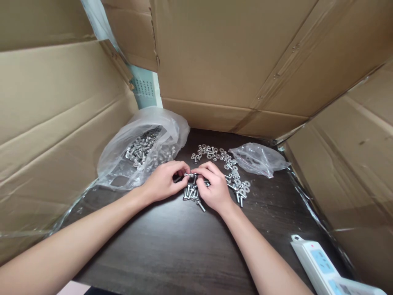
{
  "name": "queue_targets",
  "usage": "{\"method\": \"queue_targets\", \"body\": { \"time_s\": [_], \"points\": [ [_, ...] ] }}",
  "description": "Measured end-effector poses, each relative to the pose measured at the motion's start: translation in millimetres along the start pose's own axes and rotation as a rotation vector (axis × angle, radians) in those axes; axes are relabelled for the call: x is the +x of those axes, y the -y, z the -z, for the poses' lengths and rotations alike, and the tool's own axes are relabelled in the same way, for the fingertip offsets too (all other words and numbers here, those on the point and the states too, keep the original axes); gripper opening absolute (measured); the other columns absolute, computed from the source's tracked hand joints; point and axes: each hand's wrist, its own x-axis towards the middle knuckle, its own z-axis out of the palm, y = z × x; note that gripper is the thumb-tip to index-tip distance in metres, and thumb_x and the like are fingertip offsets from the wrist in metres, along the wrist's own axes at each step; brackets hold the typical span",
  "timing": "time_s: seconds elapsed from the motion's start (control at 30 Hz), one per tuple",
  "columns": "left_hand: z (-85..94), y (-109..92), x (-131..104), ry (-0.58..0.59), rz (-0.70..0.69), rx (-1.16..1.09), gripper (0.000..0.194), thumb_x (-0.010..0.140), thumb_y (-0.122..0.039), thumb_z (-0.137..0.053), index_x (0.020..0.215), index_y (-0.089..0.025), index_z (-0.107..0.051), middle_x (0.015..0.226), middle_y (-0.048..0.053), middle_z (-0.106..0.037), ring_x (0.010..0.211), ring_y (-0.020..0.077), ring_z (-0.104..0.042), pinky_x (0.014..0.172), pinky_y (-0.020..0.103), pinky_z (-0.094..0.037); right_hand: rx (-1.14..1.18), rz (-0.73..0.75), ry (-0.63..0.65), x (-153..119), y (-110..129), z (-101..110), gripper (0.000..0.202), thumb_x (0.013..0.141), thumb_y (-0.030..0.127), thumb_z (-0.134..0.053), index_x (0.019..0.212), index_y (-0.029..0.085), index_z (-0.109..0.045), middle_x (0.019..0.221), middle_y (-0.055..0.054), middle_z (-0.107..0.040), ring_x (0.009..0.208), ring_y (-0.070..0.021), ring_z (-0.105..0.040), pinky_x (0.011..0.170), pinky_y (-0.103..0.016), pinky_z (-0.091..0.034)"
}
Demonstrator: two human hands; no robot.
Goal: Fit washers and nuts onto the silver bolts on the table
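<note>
Near the middle of the dark table, my left hand (167, 180) and my right hand (214, 188) meet with fingers closed around a small silver bolt (190, 175) lying sideways between them. Small parts on the bolt are too tiny to make out. Below the fingertips lies a pile of silver bolts (191, 192), partly hidden by my right hand. Washers and nuts (236, 172) mixed with bolts spread in an arc behind and to the right of my right hand. An open plastic bag (107, 164) with many bolts inside stands behind my left hand.
A crumpled clear bag (260, 159) lies at the back right of the table (153, 254). A white power strip (316, 262) is at the front right. Cardboard walls (233, 57) rise at the back, left and right.
</note>
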Motion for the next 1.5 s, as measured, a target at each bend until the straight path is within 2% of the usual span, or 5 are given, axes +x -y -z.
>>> {"method": "queue_targets", "body": {
  "time_s": [1.33,1.5],
  "points": [
    [0.5,-1.1,-0.3,0.0,-0.006,0.011,0.008,0.089,-0.023,-0.06,0.095,-0.02,-0.065,0.085,0.001,-0.068,0.078,0.0166,-0.063,0.075,0.03,-0.05,-0.023,-0.016,0.033,0.7,0.7,0.7,0.025,0.089,0.01,-0.051,0.095,0.019,-0.074,0.091,-0.007,-0.064,0.089,-0.0214,-0.063,0.08,-0.035,-0.053],
    [0.7,-1.5,0.2,-0.001,-0.003,0.008,0.008,0.09,-0.023,-0.06,0.095,-0.02,-0.065,0.086,0.001,-0.069,0.077,0.0166,-0.063,0.075,0.03,-0.05,-0.028,-0.02,0.029,0.8,1.1,0.7,0.026,0.089,0.01,-0.052,0.097,0.021,-0.074,0.092,-0.006,-0.065,0.089,-0.0211,-0.063,0.081,-0.036,-0.054]
  ]
}}
